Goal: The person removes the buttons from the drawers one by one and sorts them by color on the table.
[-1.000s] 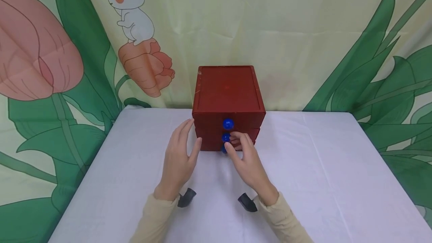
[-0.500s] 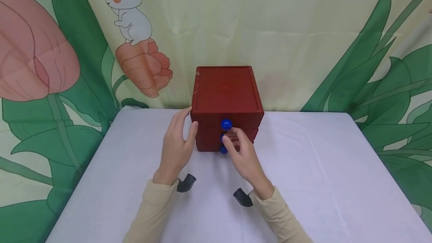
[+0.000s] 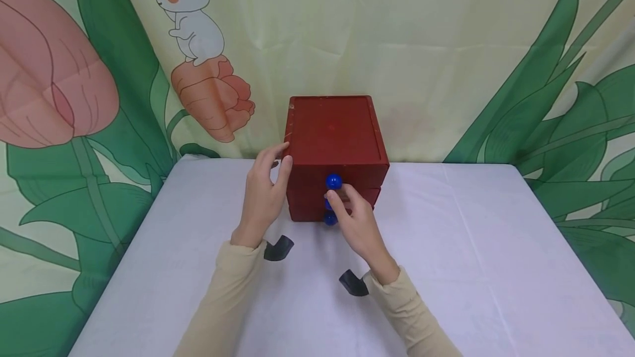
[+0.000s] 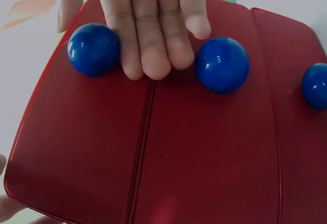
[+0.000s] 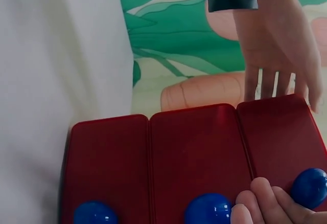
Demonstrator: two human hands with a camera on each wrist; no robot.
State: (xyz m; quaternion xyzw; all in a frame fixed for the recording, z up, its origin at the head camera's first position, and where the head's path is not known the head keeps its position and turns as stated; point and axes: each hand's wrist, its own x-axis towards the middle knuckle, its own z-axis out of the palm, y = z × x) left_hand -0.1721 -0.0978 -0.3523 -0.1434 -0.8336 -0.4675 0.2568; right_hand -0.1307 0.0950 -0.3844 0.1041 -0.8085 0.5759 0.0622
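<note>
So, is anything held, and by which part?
No visible hold: the right hand has its fingers between the upper two round blue knobs of the red boxy cabinet.

Box (image 3: 333,131): on table (image 3: 471,247), near its far edge; backdrop (image 3: 407,48) behind. Knobs (image 3: 334,182), three: one above another on box front. Left hand (image 3: 263,197): beside box's left side. Right hand (image 3: 359,226): before box, fingers (image 4: 148,45) between top and middle knobs. On backdrop: tulip (image 3: 54,65) far left; rabbit (image 3: 199,32), atop carrot (image 3: 208,98), between tulip and box; leaves (image 3: 568,114) left and right.
</note>
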